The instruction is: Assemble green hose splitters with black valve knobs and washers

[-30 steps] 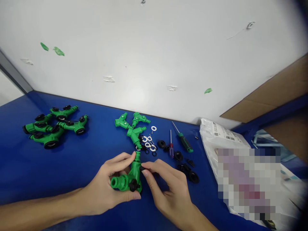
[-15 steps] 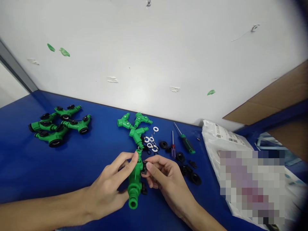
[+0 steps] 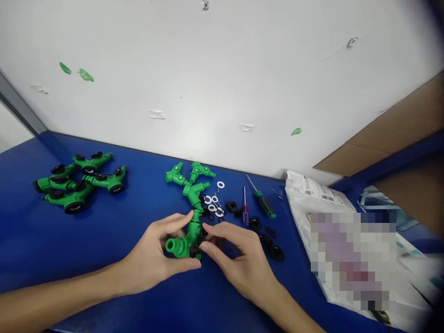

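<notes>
My left hand grips a green plastic Y-shaped hose connector, with fingers at its upper end and the thumb below. One open spout points toward the lower left. Two black valve knobs are on the connector's right side. My right hand pinches the upper knob between thumb and forefinger; its other fingers are curled and partly hidden. Just beyond the hands lie several green Y connectors without knobs, beside white ring washers.
Several green connectors with black knobs lie at the left. To the right are a red-handled screwdriver, a green-handled screwdriver and black caps. A white plastic bag lies farther right. A white wall closes the back.
The connector has been turned in my left hand, so its near spout now points lower left and the knobs face me more. My right hand stays at the upper knob. The view has shifted slightly.
</notes>
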Demonstrator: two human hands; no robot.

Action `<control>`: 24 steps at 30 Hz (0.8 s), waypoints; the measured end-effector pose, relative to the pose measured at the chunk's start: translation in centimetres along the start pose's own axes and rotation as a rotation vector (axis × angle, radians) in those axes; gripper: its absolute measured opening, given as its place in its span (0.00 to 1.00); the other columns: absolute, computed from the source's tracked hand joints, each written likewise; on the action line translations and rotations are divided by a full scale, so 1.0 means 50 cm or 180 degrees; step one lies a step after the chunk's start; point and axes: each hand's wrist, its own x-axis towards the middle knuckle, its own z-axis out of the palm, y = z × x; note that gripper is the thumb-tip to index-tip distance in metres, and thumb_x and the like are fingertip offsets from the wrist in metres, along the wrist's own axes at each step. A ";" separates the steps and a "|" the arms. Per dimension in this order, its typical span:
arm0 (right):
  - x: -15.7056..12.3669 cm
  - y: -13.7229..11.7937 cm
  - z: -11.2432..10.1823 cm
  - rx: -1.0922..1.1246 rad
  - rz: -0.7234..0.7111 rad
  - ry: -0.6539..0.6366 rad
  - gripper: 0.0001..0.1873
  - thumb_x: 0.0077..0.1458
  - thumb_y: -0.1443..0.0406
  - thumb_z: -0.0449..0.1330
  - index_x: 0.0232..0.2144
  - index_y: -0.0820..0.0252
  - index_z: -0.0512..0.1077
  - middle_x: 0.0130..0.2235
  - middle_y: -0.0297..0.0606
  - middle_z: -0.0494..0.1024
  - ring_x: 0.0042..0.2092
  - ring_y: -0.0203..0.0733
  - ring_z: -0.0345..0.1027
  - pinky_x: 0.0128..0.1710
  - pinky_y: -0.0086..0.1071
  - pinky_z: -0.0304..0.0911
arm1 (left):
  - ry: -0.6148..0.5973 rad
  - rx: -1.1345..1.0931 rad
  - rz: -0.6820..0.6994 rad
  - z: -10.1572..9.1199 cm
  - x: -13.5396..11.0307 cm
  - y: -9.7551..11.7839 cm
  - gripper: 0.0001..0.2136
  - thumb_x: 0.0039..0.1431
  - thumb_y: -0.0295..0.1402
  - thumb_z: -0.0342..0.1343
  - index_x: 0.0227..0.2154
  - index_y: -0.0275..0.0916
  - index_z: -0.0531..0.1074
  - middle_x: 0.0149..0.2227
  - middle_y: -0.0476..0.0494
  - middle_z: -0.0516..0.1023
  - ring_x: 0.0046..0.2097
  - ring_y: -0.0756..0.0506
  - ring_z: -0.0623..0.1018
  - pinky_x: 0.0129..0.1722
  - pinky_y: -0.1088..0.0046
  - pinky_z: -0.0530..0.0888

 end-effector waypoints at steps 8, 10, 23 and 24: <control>-0.002 -0.002 -0.006 -0.0620 -0.0581 -0.0016 0.11 0.60 0.72 0.60 0.44 0.58 0.76 0.31 0.38 0.78 0.28 0.37 0.72 0.29 0.30 0.71 | -0.0207 -0.0123 -0.0014 0.008 -0.007 -0.006 0.33 0.45 0.33 0.70 0.57 0.41 0.72 0.43 0.45 0.69 0.31 0.50 0.71 0.30 0.73 0.74; -0.004 -0.003 0.000 -0.0568 -0.0259 -0.0018 0.10 0.59 0.71 0.60 0.43 0.58 0.76 0.32 0.38 0.80 0.29 0.39 0.74 0.30 0.31 0.71 | -0.0172 -0.0065 0.0073 0.011 -0.009 -0.012 0.32 0.47 0.33 0.70 0.58 0.40 0.71 0.42 0.45 0.69 0.31 0.50 0.70 0.30 0.73 0.74; 0.016 0.003 0.004 0.1554 0.1849 -0.0291 0.20 0.48 0.53 0.71 0.32 0.62 0.71 0.21 0.28 0.74 0.18 0.30 0.65 0.19 0.24 0.58 | -0.0275 -0.0067 0.0276 0.011 -0.006 -0.014 0.32 0.48 0.30 0.69 0.59 0.43 0.70 0.43 0.45 0.70 0.34 0.48 0.74 0.33 0.70 0.77; 0.018 0.004 0.004 0.1599 0.1818 -0.0244 0.20 0.48 0.52 0.71 0.31 0.62 0.71 0.21 0.29 0.74 0.18 0.30 0.65 0.19 0.24 0.58 | -0.0287 -0.0165 0.0141 0.009 -0.004 -0.011 0.32 0.47 0.30 0.70 0.58 0.42 0.71 0.42 0.45 0.70 0.35 0.48 0.75 0.34 0.70 0.77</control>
